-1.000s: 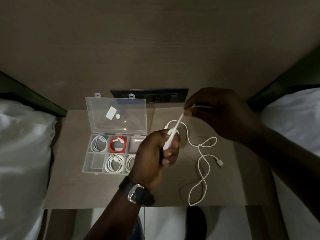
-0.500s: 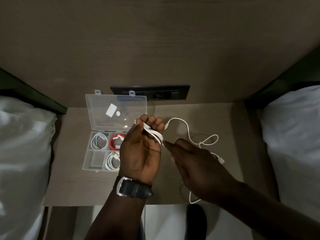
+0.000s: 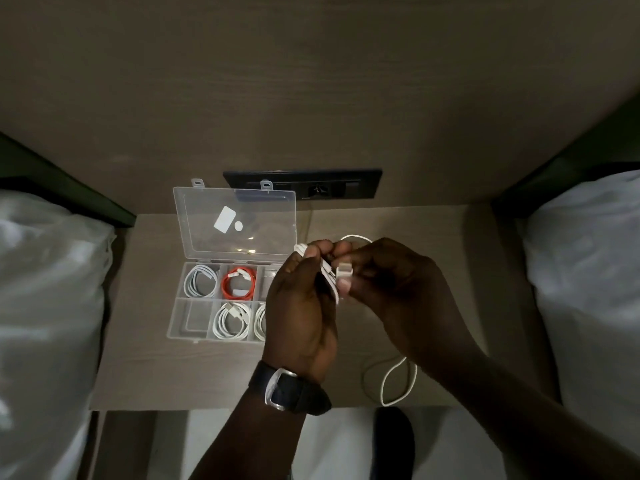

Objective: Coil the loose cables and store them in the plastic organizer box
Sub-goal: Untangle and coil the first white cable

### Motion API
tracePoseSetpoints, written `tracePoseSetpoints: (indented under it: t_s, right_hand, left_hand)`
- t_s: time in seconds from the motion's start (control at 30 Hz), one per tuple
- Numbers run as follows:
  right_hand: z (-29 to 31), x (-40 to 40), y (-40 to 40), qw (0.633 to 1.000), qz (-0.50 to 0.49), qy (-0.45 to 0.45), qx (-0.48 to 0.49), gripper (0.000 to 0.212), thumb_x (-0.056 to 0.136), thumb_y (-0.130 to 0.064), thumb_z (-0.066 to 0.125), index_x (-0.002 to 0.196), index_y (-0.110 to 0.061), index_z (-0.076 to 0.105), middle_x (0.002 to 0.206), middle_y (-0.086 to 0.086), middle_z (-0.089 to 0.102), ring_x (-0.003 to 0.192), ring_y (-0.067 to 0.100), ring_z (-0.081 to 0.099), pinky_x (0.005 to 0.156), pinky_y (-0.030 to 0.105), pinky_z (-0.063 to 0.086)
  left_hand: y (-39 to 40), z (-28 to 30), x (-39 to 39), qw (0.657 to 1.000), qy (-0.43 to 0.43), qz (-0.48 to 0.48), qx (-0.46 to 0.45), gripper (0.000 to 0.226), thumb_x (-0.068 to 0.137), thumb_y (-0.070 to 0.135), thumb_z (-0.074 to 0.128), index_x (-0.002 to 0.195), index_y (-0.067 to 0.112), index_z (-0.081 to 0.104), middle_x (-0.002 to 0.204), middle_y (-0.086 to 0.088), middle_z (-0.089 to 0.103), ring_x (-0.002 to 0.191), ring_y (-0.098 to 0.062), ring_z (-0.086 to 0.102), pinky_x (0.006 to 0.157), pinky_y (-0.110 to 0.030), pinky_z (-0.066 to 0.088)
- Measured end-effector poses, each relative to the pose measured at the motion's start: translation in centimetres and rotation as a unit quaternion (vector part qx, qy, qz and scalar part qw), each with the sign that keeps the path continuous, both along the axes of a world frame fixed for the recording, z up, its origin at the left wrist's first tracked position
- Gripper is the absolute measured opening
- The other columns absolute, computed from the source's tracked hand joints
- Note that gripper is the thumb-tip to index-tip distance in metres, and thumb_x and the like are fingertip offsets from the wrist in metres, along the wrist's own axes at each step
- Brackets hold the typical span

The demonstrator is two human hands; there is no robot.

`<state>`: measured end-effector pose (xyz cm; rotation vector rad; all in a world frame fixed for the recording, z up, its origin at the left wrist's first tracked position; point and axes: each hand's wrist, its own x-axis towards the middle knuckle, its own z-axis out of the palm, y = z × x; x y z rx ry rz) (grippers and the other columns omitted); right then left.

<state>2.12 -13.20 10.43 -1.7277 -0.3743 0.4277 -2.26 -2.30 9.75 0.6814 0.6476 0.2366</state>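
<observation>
My left hand (image 3: 304, 306) holds several turns of a white cable (image 3: 398, 379) wound around its fingers, above the bedside table. My right hand (image 3: 391, 289) pinches the same cable at its white plug, right beside the left fingers. The cable's loose end lies in a loop near the table's front edge. The clear plastic organizer box (image 3: 190, 318) sits open to the left, its lid (image 3: 235, 223) leaning back. A coiled red cable (image 3: 239, 284) and three coiled white cables (image 3: 232, 320) fill its compartments; the rightmost part is hidden by my left hand.
A dark socket panel (image 3: 304, 184) is set in the wooden wall behind the table (image 3: 156, 368). White bedding (image 3: 45, 306) lies on the left and more white bedding (image 3: 588, 289) on the right. A dark object (image 3: 394, 441) sits on the floor below the table's front edge.
My right hand came up from the table to the left hand's fingers and took the cable by its plug. The loose part on the table has become shorter.
</observation>
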Motion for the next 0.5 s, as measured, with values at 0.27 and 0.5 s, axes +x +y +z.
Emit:
tracePoseSetpoints:
  t_s: [0.27,0.5]
  right_hand:
    - [-1.7,-0.2,2.0,0.994,-0.105,0.005,-0.038,0.014,0.083,-0.009,0.072,0.084,-0.023,0.073,0.078,-0.004,0.074,0.069,0.005,0.069,0.061,0.028,0.056]
    - [-2.2,0.0,1.8,0.975,0.042,-0.155,-0.155,0.025,0.077,-0.024,0.066,0.089,-0.044,0.056,0.076,-0.027,0.061,0.07,-0.006,0.056,0.064,0.021,0.049]
  left_hand:
    - [-1.2,-1.5,0.0,0.999,-0.027,0.042,0.011,0.027,0.098,0.012,0.04,0.106,0.0,0.063,0.109,-0.015,0.07,0.098,-0.022,0.069,0.08,-0.03,0.055]
    - [-1.0,-3.3,-0.4,0.996,0.035,0.007,0.078,0.031,0.097,0.013,0.049,0.115,-0.009,0.059,0.094,-0.015,0.064,0.089,-0.025,0.061,0.085,-0.037,0.047]
